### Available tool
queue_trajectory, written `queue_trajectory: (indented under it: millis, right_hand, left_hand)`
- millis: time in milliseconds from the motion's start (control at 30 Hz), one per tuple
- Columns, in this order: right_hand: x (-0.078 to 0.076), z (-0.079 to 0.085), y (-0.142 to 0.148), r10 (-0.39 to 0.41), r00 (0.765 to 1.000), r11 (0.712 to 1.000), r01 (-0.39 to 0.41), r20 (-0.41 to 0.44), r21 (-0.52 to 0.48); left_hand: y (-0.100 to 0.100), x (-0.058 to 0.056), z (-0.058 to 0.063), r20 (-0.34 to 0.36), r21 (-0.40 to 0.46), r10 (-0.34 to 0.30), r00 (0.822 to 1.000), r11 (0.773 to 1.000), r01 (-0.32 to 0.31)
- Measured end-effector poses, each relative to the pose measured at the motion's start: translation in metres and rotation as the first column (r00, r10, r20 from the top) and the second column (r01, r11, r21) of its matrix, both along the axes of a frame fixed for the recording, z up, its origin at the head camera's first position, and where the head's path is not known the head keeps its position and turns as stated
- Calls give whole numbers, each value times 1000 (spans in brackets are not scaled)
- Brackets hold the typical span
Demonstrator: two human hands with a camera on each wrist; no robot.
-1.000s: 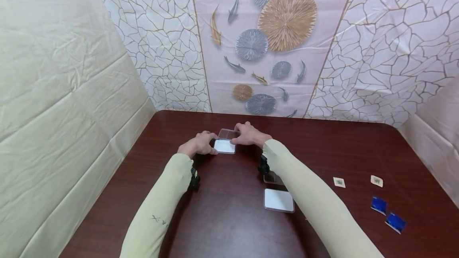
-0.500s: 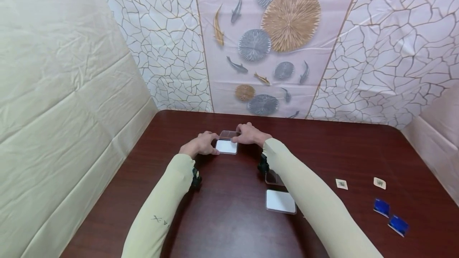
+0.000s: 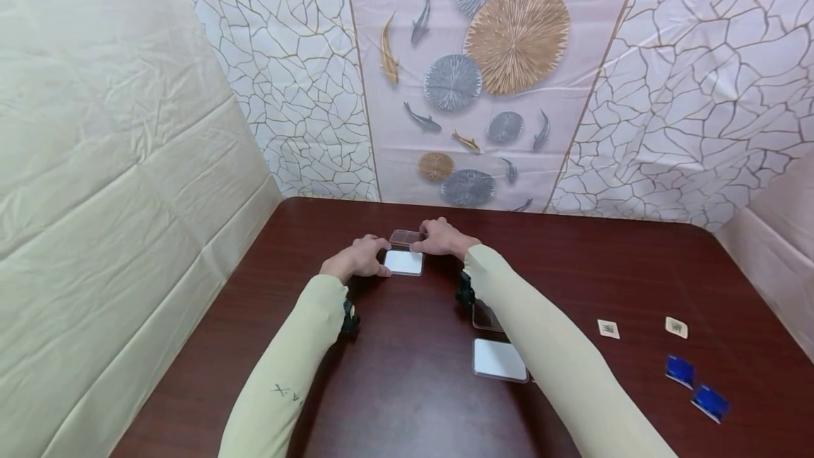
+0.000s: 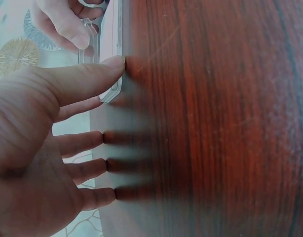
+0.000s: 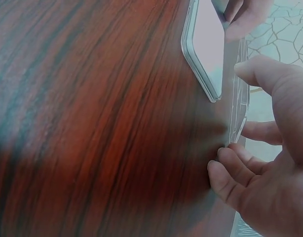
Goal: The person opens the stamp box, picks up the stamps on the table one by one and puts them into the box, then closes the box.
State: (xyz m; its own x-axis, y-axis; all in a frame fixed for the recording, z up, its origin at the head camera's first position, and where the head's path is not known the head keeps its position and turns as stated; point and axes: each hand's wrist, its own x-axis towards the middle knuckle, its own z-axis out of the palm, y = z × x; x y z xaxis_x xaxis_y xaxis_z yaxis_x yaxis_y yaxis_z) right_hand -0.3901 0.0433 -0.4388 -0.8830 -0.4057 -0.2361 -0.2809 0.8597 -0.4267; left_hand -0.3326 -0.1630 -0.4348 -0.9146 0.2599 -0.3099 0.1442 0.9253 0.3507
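At the far middle of the table lies a shallow clear plastic case base with a white insert, its white face up. My left hand holds its left edge, thumb at the near side and index finger at the far side; the other fingertips touch the table in the left wrist view. Just behind the base is a clear plastic lid, a narrow gap apart from it. My right hand pinches the lid's right end between thumb and index finger. In the right wrist view, the remaining right fingers curl down by the tabletop.
A second white-filled case base lies nearer, partly under the right sleeve, with another clear lid behind it. Farther right are two small pale squares with printed pictures and two blue packets. A patterned cloth hangs behind the table.
A narrow gap now shows between the clear lid and the white-filled base, which met edge to edge before. Both hands keep their places; the head view has shifted slightly.
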Motion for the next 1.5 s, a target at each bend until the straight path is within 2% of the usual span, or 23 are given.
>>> queue_trajectory:
  millis: [800, 1167, 1500]
  right_hand:
    - [2, -2, -1, -53, 998, 998, 52, -28, -23]
    - [5, 4, 7, 14, 1000, 999, -15, -26, -44]
    - [9, 12, 19, 58, 996, 998, -61, -64, -35]
  left_hand:
    - [5, 2, 1, -20, -3, -9, 1000, 1000, 9]
    - [3, 3, 0, -27, 7, -12, 1000, 1000, 12]
    - [3, 5, 1, -24, 2, -7, 1000, 1000, 7]
